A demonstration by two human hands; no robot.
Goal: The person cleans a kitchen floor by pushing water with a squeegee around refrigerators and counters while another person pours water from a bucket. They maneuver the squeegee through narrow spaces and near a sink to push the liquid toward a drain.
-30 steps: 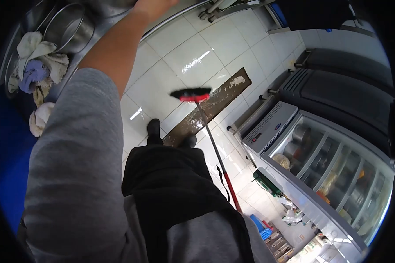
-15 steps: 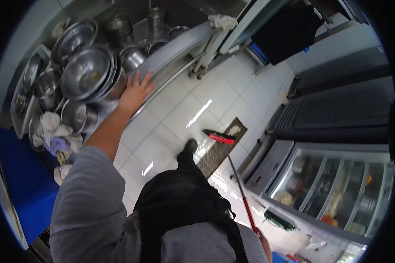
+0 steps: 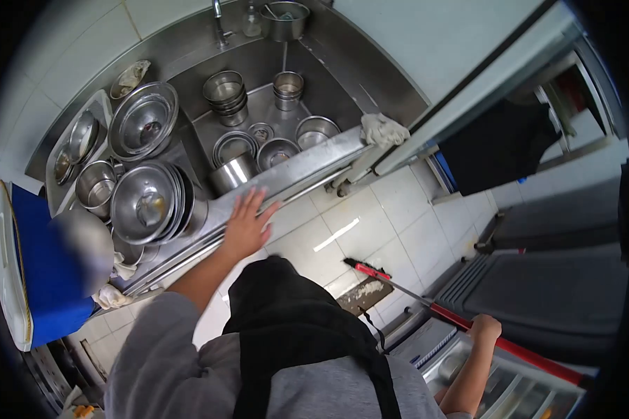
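My left hand is spread, with nothing in it, at the front edge of the steel sink counter. Just beyond its fingertips stands a steel pot. Wrapped round the red handle of a long broom is my right hand, at the lower right. The handle slants down to the red broom head, whose dark bristles rest on the tiles beside a brown drain strip with pale debris on it.
Stacked steel bowls stand on the counter's left part. Steel cups and pots sit in the sink. A white cloth hangs at the counter's right corner. A glass-topped cooler and dark cabinets line the right side.
The view has swung toward the sink, showing its tap and basin. My right hand, mostly out of view before, has come up with the broom handle, which now lies at a flatter slant.
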